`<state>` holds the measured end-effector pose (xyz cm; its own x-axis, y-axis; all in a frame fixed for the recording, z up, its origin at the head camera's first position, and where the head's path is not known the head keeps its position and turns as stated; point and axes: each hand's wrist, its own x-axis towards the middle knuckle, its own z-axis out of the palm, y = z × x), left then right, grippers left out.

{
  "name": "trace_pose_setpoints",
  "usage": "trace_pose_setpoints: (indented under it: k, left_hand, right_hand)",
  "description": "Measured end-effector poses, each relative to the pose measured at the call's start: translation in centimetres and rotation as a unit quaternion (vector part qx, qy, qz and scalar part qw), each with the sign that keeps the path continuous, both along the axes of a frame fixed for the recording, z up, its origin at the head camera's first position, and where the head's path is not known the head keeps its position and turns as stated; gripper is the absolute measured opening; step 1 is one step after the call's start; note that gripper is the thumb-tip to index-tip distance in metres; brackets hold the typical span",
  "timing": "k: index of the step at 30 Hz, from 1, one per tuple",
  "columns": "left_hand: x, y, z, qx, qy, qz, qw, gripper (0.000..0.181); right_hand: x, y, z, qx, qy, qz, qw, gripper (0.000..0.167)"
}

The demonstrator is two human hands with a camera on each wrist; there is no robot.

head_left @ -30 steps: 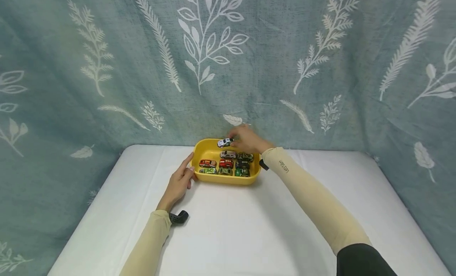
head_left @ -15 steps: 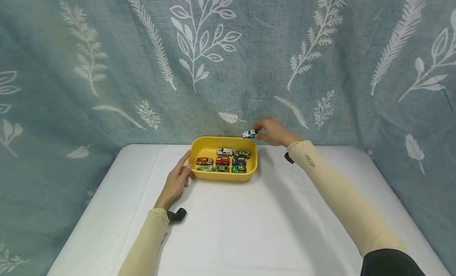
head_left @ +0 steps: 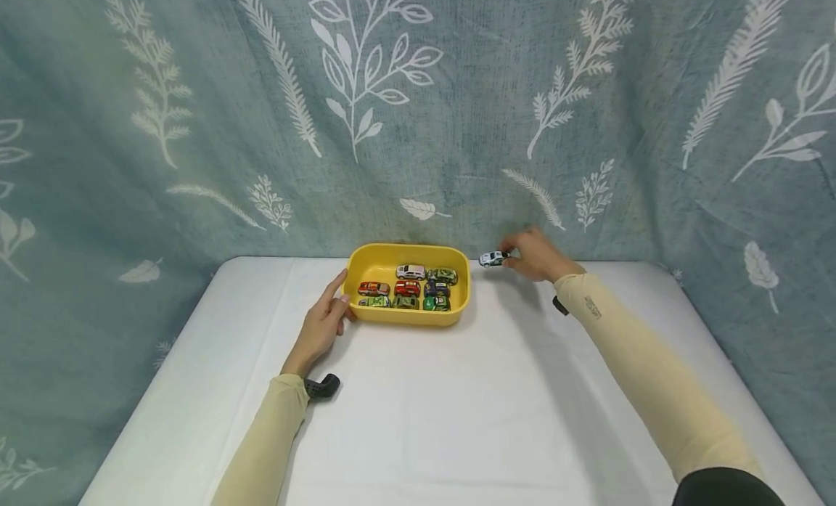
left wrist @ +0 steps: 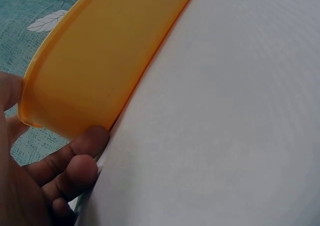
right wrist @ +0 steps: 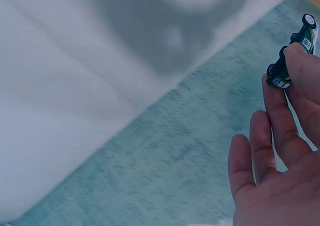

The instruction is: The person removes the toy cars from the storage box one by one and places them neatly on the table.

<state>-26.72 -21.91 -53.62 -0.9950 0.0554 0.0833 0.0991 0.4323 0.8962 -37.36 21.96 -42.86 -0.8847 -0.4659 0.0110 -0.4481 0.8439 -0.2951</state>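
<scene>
My left hand point(head_left: 318, 330) holds the left end of a yellow plastic bin point(head_left: 401, 316). In the left wrist view, curled fingers point(left wrist: 80, 173) touch the bin's outer wall, and other fingers are at its rim. My right hand point(head_left: 539, 258) pinches a small white and dark green toy car point(head_left: 493, 259) just beyond the bin's right end, near the back of the table. The right wrist view shows the toy car point(right wrist: 306, 41) between thumb and fingertips, the other fingers loosely spread. Whether the car touches the table cannot be told.
Several toy cars stand in rows inside the bin, among them a white car point(head_left: 411, 272), an orange-red car point(head_left: 374, 289) and a green car point(head_left: 436, 303). A white cloth covers the table point(head_left: 405, 404). A leaf-patterned curtain point(head_left: 470, 128) hangs behind its back edge.
My right hand has carried the white and green toy car out from above the bin, rightward past its end, then lower towards the table. The left hand stays at the bin.
</scene>
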Motion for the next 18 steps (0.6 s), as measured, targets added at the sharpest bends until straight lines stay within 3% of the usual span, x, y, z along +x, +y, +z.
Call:
trace_pose_setpoints:
  k: [18]
  left_hand:
    - [-0.1,-0.1,0.0,0.004,-0.004,0.002,1.0000,0.051]
  right_hand:
    - [0.1,1.5,-4.0,0.008,-0.001,-0.036,0.9993,0.032]
